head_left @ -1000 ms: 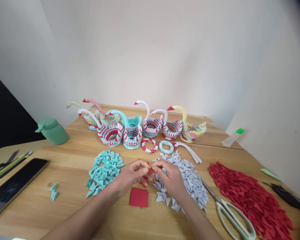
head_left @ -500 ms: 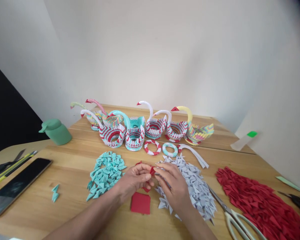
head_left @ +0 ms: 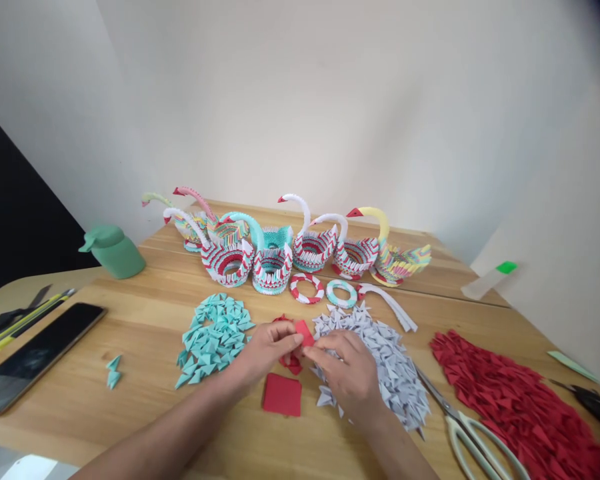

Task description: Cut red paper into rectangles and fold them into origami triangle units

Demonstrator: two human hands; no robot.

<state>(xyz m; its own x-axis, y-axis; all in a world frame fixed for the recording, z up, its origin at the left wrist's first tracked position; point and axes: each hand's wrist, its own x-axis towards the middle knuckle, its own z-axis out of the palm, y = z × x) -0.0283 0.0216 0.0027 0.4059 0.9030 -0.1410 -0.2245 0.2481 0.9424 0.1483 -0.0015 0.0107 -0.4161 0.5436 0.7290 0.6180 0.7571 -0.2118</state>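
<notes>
Pinching red paper [head_left: 305, 333] between our left hand [head_left: 275, 343] and right hand [head_left: 347, 367] | landmark: red stack [head_left: 282, 395], nearer us | teal pieces [head_left: 215, 340] left of stack, scissors [head_left: 463, 420] right

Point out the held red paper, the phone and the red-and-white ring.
Held red paper [head_left: 303, 329]: head view, its upper part.
Phone [head_left: 41, 355]: head view, middle of its screen.
Red-and-white ring [head_left: 307, 299]: head view, near side of its band.

Left side, I see dark phone [head_left: 43, 353], yellow pens [head_left: 30, 321] near it, green spouted container [head_left: 115, 253] farther back. My right: green-capped translucent tube [head_left: 486, 283] near wall [head_left: 545, 233].
</notes>
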